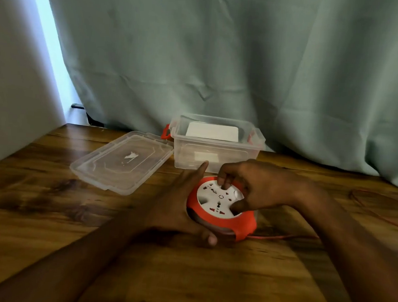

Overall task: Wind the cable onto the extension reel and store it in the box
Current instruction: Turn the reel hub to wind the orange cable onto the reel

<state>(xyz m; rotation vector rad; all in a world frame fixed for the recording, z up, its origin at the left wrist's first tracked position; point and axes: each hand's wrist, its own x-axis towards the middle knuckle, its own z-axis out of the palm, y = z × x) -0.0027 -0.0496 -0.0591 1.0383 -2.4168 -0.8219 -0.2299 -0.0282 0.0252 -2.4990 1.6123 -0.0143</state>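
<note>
**Spotter:** Head view shows your left hand cupped open against the left flank of the extension reel, thumb curled under its near edge, steadying it on the wooden table. Your right hand sits on top, fingertips pinched down on the white socket face.

**Operator:** Where is the cable?

**Spotter:** The red cable leaves the reel's near-right side and trails loose across the table to the right; I judge most of it is not yet wound. It looks thin and limp, so it will likely kink or snag unless you feed it in evenly.

**Operator:** And the reel itself?

**Spotter:** Probably light, rigid, smooth plastic. Hold the orange rim firmly and turn the white hub.

**Operator:** The box?

**Spotter:** The clear box stands open just behind the reel, a white object already inside; its lid lies flat to the left.
</note>
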